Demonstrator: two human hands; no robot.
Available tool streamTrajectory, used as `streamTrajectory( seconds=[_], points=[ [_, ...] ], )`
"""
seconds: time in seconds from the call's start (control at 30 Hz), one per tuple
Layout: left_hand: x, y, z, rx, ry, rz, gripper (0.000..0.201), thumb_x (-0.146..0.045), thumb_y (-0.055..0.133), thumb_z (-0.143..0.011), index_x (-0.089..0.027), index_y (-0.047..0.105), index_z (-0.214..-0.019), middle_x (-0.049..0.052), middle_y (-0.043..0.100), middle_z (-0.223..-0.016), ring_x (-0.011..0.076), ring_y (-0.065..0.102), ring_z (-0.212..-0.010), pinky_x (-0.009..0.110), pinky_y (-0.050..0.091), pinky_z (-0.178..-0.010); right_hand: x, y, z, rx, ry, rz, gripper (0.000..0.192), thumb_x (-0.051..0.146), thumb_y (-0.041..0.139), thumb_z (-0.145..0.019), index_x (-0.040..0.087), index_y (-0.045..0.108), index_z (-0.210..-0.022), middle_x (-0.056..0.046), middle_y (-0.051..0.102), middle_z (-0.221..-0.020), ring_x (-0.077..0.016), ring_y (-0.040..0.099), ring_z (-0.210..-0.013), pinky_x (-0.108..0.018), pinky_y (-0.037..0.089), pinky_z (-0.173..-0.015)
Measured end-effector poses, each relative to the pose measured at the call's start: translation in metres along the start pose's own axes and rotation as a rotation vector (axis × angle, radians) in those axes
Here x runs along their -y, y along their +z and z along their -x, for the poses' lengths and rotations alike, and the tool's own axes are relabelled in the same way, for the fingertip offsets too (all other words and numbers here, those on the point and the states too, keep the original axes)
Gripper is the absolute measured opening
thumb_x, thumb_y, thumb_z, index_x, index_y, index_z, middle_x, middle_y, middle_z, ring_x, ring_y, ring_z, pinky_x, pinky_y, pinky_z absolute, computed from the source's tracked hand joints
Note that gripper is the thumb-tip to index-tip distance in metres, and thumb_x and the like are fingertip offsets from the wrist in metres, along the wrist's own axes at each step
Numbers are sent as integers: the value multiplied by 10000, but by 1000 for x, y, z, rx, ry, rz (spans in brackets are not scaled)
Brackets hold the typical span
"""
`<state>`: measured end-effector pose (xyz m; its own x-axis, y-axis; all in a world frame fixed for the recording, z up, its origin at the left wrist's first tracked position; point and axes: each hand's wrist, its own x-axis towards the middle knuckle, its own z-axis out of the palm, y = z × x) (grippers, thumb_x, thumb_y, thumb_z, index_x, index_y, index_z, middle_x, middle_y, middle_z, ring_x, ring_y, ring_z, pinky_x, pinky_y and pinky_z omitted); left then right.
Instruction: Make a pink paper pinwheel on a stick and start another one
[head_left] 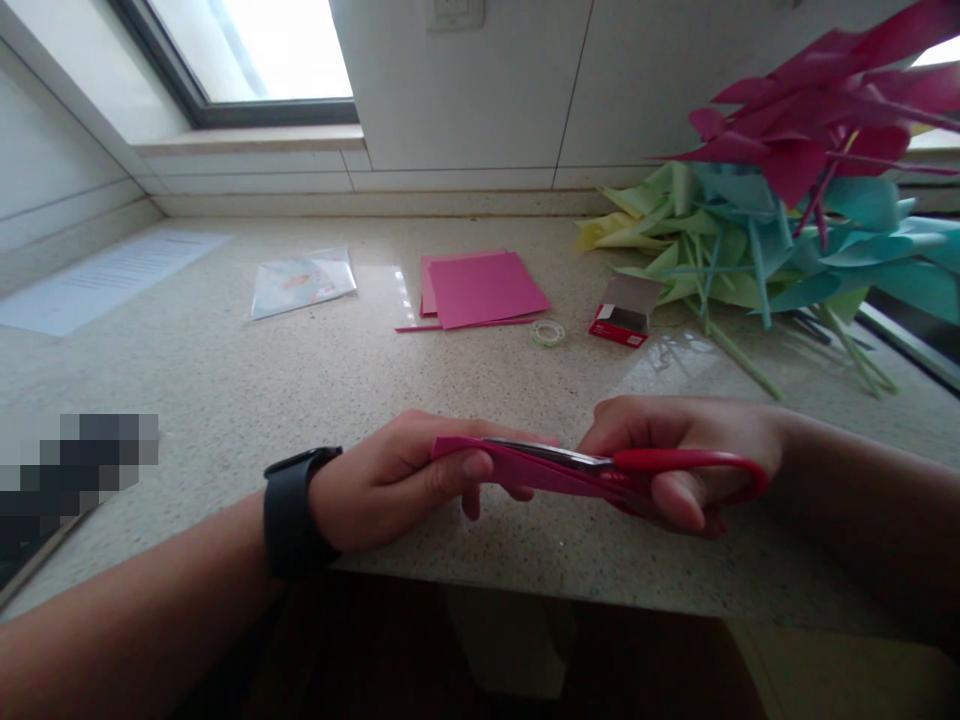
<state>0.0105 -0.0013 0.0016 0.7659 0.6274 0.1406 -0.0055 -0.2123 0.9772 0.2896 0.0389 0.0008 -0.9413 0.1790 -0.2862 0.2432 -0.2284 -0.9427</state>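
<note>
My left hand, with a black watch on its wrist, pinches the left end of a pink paper sheet held edge-on above the counter's front edge. My right hand grips red-handled scissors, whose metal blades lie along the top of the pink sheet and point left towards my left fingers. Both hands are close together, just above the speckled counter.
Farther back lie a stack of pink paper squares, a roll of clear tape, a small red box, a clear plastic sleeve and a printed sheet. A heap of pink, teal and green paper pinwheels fills the right.
</note>
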Motion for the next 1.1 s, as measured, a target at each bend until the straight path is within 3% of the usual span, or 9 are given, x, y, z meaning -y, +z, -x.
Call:
streamTrajectory(
  seconds=[0.17,0.27,0.47,0.6,0.7,0.9,1.1],
  points=[
    [1,0,1,-12,-11,0,464,-400,456,-1034,-143,590,-1396,145,751,-970,164,653,-724,256,551,-645,-1,-4,2,1,29,-41,559,673,769,-718,155,565,-678,62,510,-464,-58,416,-354,-158,306,-325],
    [2,1,2,-29,-1,25,430,-389,471,-1031,-142,628,-1345,139,736,-982,158,643,-732,256,549,-654,2,-10,9,8,31,-42,567,675,778,-707,155,553,-685,52,527,-495,-60,432,-380,-159,310,-338],
    [7,2,3,-219,-21,167,389,-418,512,-1016,-178,654,-1287,115,756,-970,119,637,-651,189,449,-527,6,-22,26,31,-275,-9,473,609,657,-873,152,580,-780,65,489,-542,-45,417,-375,-143,330,-359],
    [8,-1,0,-355,-99,309,440,-507,521,-988,-113,712,-1031,132,771,-889,121,634,-562,195,442,-474,0,-22,28,-32,-389,-37,437,586,586,-928,163,594,-818,76,475,-513,-49,394,-348,-155,340,-369],
    [8,-4,-2,-443,-140,365,463,-514,535,-976,-100,708,-863,132,767,-810,127,638,-529,202,481,-476,-2,-21,26,-14,-383,-53,483,642,586,-902,162,614,-856,79,477,-501,-56,402,-342,-164,355,-371],
    [12,-9,-4,-524,-164,473,360,-457,588,-967,-120,679,-876,83,755,-728,116,643,-500,181,520,-476,4,-14,16,-36,-372,47,472,595,518,-959,174,574,-753,60,475,-504,-72,454,-394,-172,380,-406],
    [13,-10,-5,-543,-203,482,342,-436,607,-963,-123,649,-831,53,718,-636,95,611,-443,158,487,-436,3,-9,10,-41,-414,67,502,613,433,-992,178,562,-777,53,485,-519,-78,459,-401,-183,381,-416]
  ],
)
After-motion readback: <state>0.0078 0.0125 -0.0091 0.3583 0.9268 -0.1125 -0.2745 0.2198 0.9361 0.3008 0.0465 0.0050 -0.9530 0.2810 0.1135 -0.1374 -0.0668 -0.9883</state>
